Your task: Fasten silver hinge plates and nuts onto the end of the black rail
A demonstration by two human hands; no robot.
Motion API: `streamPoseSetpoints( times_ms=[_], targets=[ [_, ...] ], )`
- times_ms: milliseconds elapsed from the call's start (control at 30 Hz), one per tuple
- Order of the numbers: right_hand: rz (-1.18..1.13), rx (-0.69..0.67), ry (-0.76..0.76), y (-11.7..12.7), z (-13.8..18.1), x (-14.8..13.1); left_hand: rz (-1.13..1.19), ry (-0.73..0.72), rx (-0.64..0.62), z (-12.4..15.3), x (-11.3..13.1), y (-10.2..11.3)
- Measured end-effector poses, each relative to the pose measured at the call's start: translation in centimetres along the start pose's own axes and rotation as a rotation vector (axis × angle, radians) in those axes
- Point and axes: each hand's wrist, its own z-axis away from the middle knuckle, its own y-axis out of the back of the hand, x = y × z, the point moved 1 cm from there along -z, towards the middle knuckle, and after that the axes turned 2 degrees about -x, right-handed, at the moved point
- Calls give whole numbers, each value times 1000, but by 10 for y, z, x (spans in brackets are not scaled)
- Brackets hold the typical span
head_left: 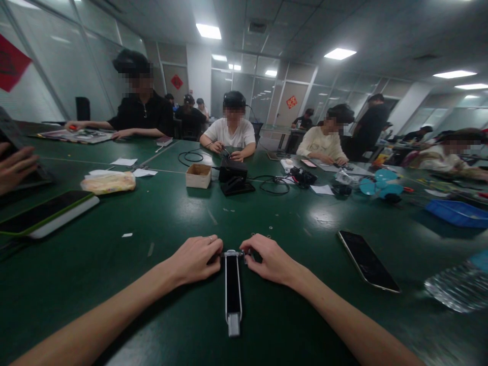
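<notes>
In front of me on the green table (183, 320) lies a long narrow metal frame (240, 295) with a black middle and a silver block (234, 325) at its near end. A thin metal crosspiece (241, 254), like a bolt, runs across its far end. My left hand (196, 258) is closed, fingertips pinching at the crosspiece's left end. On the other side my right hand (269, 258) pinches its right end with thumb and forefinger. The fingers partly hide both ends. Several small metal rings, like washers (270, 227), lie just beyond my right hand.
To the right are a phone (369, 260), a clear plastic bottle (459, 285) and a blue tray (457, 212). A green-edged device (46, 211) and a plastic packet (109, 182) lie left. Ahead stands an open box (199, 177); several people sit around the table.
</notes>
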Motion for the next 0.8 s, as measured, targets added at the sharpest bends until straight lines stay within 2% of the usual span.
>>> streamPoseSetpoints(
  times_ms=[267, 400, 533, 633, 800],
  targets=[
    [-5, 16, 36, -4, -1, 0, 17, -3, -4, 0, 1, 3],
    [109, 46, 78, 14, 3, 13, 21, -28, -6, 1, -3, 3],
    [282, 173, -15, 40, 11, 39, 35, -56, -33, 1, -3, 7],
    [387, 114, -115, 49, 15, 55, 39, -63, -28, 1, -2, 9],
    [441, -60, -220, 43, 16, 64, 28, -32, -22, 0, -1, 5]
  ],
)
